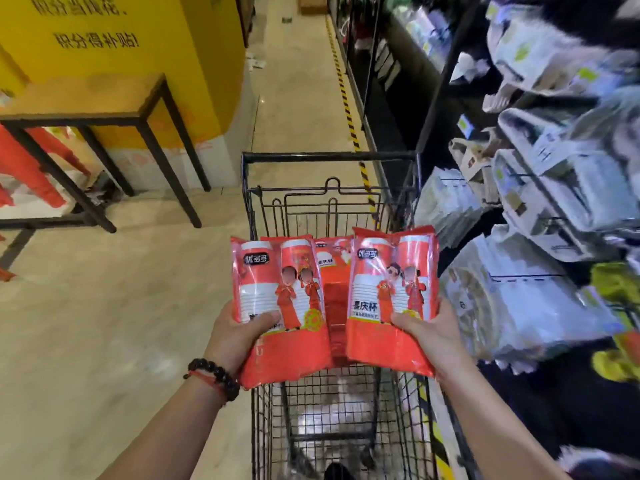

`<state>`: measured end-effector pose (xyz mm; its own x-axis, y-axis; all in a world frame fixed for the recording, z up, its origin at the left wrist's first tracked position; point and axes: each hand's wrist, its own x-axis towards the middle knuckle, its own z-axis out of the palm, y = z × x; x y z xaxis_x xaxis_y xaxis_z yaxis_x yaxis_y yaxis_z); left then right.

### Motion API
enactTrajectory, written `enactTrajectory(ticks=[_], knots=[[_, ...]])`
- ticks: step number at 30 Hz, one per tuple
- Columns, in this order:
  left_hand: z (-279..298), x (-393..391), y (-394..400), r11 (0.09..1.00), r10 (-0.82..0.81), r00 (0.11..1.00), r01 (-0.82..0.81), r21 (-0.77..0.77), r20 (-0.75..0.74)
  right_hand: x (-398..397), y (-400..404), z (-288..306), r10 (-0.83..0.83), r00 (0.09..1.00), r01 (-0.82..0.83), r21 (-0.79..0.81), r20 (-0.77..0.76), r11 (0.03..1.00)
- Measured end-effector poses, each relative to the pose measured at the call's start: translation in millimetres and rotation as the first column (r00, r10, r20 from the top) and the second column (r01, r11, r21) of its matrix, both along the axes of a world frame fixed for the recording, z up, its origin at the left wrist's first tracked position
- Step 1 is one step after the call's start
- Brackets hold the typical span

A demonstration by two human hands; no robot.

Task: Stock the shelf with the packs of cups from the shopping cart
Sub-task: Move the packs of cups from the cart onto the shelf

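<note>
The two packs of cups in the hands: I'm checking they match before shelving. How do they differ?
The left pack is held by the left hand, whose thumb covers its lower label; the right pack is held by the right hand, with the big characters readable. The left pack sits lower and leans left; the right pack leans right. Both are red, with the same logo and a cartoon couple, held over the cart.

1. the shelf [540,188] on the right is smeared with blur; its pale packs cannot be told apart, and the right edge cuts it off.
2. a third pack of cups [334,271] in the shopping cart [329,157] shows only as a strip between the two held packs.
3. the fingers of both hands lie behind the packs; only the thumbs show.
4. the table [86,98] at left is cut by the left edge.
5. a dark shape at the bottom edge, under the cart, is too blurred to name.
</note>
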<state>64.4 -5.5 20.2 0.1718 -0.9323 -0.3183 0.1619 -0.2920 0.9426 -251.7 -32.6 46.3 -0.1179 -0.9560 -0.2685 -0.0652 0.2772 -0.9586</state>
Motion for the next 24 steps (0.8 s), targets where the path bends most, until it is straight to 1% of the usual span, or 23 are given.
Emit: enactTrajectory(ticks=[3,6,10,13,19,24], knots=[[3.2,-11.9,9.2,0.996,-0.080,0.995,0.082,-0.036,0.051,-18.9,44.6,4.7,-0.039,0.999,0.039,-0.021,-0.003,0.999],[1.6,-17.8,22.9,0.977,-0.197,0.974,0.205,-0.065,0.116,-34.7,95.6,3.7,-0.087,0.996,0.087,0.013,-0.031,0.996],[-8.3,-22.2,51.3,0.930,-0.352,0.929,0.361,-0.072,0.116,-34.9,179.7,8.4,-0.244,0.967,0.243,-0.024,-0.076,0.970],[-12.4,-33.0,81.9,0.873,-0.473,0.875,0.481,-0.083,0.099,-29.2,247.1,11.1,-0.365,0.928,0.364,-0.034,-0.068,0.931],[-4.5,-80.5,142.0,0.723,-0.680,0.730,0.683,-0.101,0.071,-29.2,368.8,31.9,-0.583,0.808,0.579,-0.068,-0.082,0.812],[8.0,-133.2,185.8,0.573,-0.809,0.585,0.806,-0.147,0.055,-37.5,464.3,39.2,-0.786,0.612,0.782,-0.084,-0.091,0.618]])
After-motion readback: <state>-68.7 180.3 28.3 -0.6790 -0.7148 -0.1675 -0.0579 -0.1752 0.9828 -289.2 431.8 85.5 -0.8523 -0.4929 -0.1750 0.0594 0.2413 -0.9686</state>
